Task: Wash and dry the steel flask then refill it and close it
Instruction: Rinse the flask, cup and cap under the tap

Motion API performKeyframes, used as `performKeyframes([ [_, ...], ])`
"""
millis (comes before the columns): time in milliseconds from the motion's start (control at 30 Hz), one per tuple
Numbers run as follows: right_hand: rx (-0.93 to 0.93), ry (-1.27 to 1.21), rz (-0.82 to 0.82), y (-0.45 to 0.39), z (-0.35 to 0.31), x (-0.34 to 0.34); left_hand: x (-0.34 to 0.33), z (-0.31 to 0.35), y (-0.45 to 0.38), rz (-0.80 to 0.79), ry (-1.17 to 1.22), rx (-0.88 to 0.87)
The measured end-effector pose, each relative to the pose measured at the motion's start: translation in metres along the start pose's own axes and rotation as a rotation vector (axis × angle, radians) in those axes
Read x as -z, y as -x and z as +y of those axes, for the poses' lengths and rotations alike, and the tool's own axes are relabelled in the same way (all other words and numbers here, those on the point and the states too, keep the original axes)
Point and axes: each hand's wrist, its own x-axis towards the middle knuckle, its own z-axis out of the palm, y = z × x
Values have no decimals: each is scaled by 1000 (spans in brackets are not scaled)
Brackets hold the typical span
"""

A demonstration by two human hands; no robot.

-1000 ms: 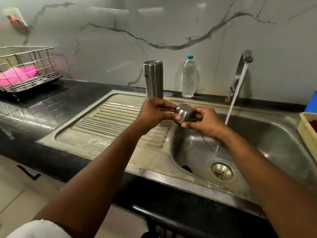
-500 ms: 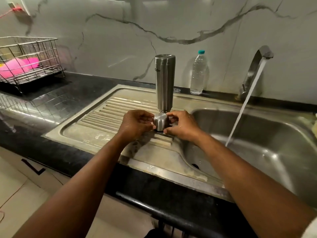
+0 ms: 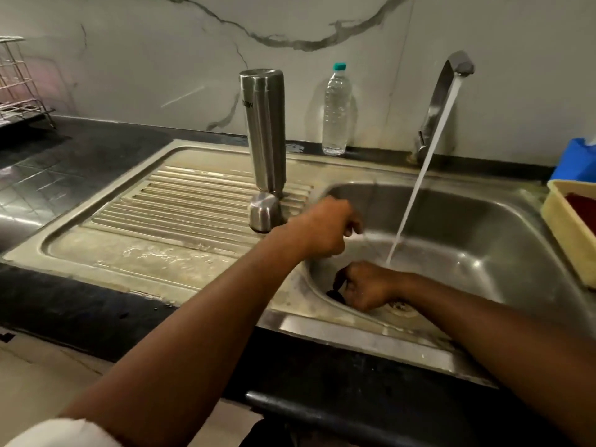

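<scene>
**Steel flask and cap on the drainboard, both hands over the basin**

The steel flask (image 3: pixel 265 130) stands inverted on the ribbed drainboard (image 3: pixel 180 201), with its steel cap (image 3: pixel 263 212) just in front. The left hand (image 3: pixel 322 229) hovers at the basin's (image 3: pixel 483 227) edge, fingers loosely curled, holding nothing. The right hand (image 3: pixel 367 285) reaches low into the basin, fingers curled onto a small dark object (image 3: pixel 335 294). Water runs from the tap (image 3: pixel 446 88).
</scene>
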Motion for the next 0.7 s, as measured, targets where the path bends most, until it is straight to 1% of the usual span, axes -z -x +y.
performKeyframes([
  [33,22,25,11,-3,-1,-7,-6,0,-11,-63,-9,20],
  [100,44,17,34,-6,-2,-13,-17,-2,-27,-122,0,53],
  [233,31,1,47,-8,5,-15,-35,-15,-40,-117,18,108],
  [333,-34,24,58,-6,10,-9,-41,-21,-43,-106,19,105],
  [400,-103,-20,112,0,14,2,-40,-22,-45,-55,41,105],
  [500,-206,-114,254,19,30,28,-37,-21,-51,47,56,135],
  [567,-253,-263,400,35,48,49,-37,-18,-56,80,78,154],
  [633,-289,-506,586,49,66,65,-39,-10,-65,73,161,179],
  [700,-295,-818,790,56,81,73,-45,0,-83,58,376,224],
])
